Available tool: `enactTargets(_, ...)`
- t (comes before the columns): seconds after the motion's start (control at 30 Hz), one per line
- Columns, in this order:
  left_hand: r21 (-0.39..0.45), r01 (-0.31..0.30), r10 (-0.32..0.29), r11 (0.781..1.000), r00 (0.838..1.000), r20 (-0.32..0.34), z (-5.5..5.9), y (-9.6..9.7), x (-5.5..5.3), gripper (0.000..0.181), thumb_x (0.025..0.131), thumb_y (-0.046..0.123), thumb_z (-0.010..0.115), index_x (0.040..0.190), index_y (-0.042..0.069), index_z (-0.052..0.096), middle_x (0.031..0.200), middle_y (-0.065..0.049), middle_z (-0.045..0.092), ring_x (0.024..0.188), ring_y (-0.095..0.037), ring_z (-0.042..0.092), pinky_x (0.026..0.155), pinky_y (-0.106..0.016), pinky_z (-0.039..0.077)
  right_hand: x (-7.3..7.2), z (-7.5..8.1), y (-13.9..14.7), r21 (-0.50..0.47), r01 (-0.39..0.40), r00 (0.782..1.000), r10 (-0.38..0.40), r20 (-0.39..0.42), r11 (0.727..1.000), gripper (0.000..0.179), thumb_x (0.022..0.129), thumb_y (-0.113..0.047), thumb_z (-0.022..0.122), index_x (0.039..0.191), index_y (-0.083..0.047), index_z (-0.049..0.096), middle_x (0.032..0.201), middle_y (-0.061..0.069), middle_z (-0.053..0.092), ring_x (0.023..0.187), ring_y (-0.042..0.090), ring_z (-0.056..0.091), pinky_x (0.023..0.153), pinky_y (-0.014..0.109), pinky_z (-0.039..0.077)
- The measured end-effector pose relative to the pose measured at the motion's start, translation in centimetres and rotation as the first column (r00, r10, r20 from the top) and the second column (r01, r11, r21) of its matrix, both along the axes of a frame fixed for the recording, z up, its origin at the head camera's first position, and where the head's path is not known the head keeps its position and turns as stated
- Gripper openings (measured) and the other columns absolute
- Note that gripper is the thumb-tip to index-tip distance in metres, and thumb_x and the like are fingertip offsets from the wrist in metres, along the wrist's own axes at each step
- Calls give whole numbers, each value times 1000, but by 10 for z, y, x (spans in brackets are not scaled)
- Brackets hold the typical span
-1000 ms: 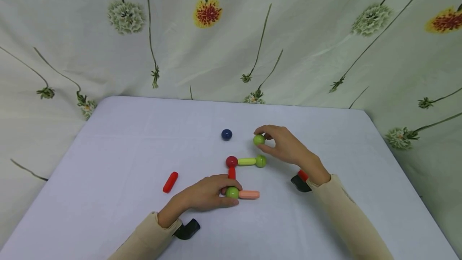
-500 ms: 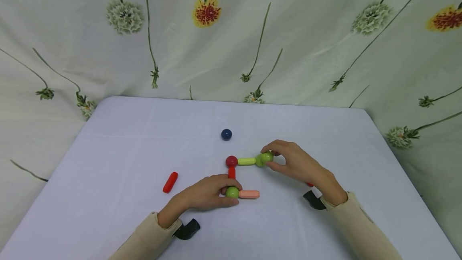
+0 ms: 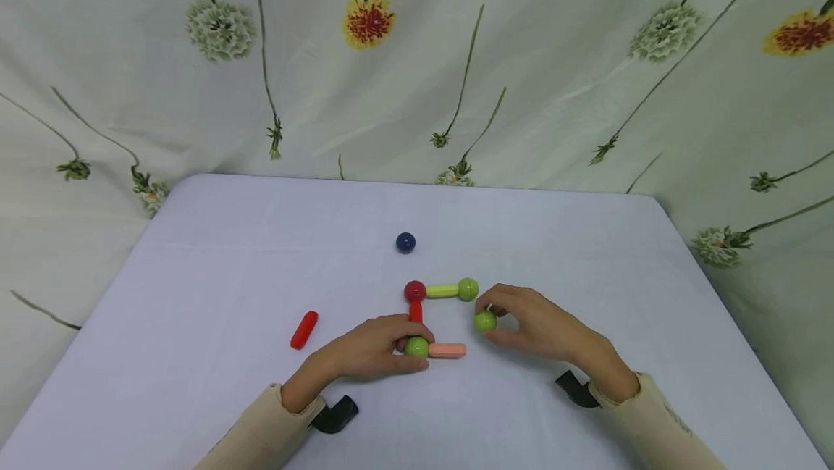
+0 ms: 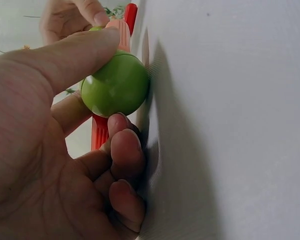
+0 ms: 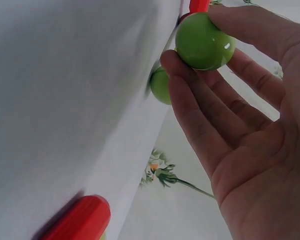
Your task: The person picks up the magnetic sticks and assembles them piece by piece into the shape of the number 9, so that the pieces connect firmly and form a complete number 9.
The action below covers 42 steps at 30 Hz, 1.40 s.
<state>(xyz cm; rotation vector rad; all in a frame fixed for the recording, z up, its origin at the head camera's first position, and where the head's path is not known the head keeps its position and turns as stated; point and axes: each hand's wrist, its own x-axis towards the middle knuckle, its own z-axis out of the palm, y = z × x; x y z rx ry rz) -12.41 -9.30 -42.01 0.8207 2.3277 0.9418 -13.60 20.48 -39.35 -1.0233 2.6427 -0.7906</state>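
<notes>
My left hand [image 3: 381, 345] grips a green ball [image 4: 117, 82] at the near corner of a joined shape on the table. From that ball a salmon-pink stick [image 3: 447, 350] points right, and a red stick [image 3: 415, 311] runs away to a dark red ball [image 3: 414, 290]. A yellow-green stick [image 3: 442, 291] links the red ball to another green ball [image 3: 468, 289] at the far right corner. My right hand [image 3: 537, 321] pinches a separate green ball [image 5: 205, 41] between thumb and fingers, to the right of the pink stick's free end.
A navy blue ball [image 3: 405, 242] lies alone farther back. One loose red stick [image 3: 304, 329] lies left of my left hand; another red stick [image 5: 80, 220] shows in the right wrist view. A flower-printed cloth [image 3: 547, 64] hangs behind the white table [image 3: 260, 238].
My right hand has carried its green ball from behind the far green ball, past its right side, and nearer to the pink stick. My left hand has kept its hold.
</notes>
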Motion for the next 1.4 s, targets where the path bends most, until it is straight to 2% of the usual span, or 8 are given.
enactTargets(0.27, -3, -1, 1, 1000, 1000, -18, -3, 0, 0, 29, 92, 35, 71, 119, 26, 67, 89, 10, 53, 86, -11, 51, 67, -24, 42, 11, -3, -5, 51, -46, 999, 46, -1, 998, 27, 89, -19, 75, 116, -21, 68, 107, -16, 61, 98, 1, 58, 91, 29, 53)
enactTargets(0.6, 1, 4, -4, 1000, 999, -45, -1, 1, -1, 29, 92, 33, 72, 119, 23, 67, 88, 9, 53, 84, -11, 51, 66, -23, 41, 9, -3, -9, 71, -73, 997, 71, 35, 995, 26, 88, -19, 77, 112, -23, 67, 107, -14, 63, 94, 2, 57, 87, 29, 53)
enactTargets(0.93, 0, -2, 2, 1000, 1000, -29, 1, 0, 2, 30, 91, 31, 72, 119, 22, 67, 86, 7, 53, 83, -11, 51, 65, -23, 40, 11, -4, -11, 75, -72, 995, 66, 79, 995, 26, 88, -19, 77, 112, -23, 67, 106, -15, 63, 95, 1, 58, 88, 29, 54)
enactTargets(1.2, 1, -6, 6, 1000, 1000, -22, 2, 0, 2, 33, 91, 31, 73, 121, 20, 66, 86, 7, 53, 84, -12, 51, 65, -23, 40, 12, -4, -12, 76, -83, 995, 78, 66, 994, 26, 88, -19, 77, 112, -23, 67, 106, -16, 63, 95, 1, 60, 87, 29, 54)
enactTargets(1.4, -2, -7, 7, 1000, 1000, -29, 0, 0, 1, 32, 91, 31, 73, 120, 21, 66, 86, 7, 53, 84, -11, 51, 65, -22, 40, 11, 1, -7, 104, -64, 997, 61, 37, 993, 27, 89, -22, 76, 115, -22, 68, 109, -16, 64, 98, 5, 61, 89, 31, 53)
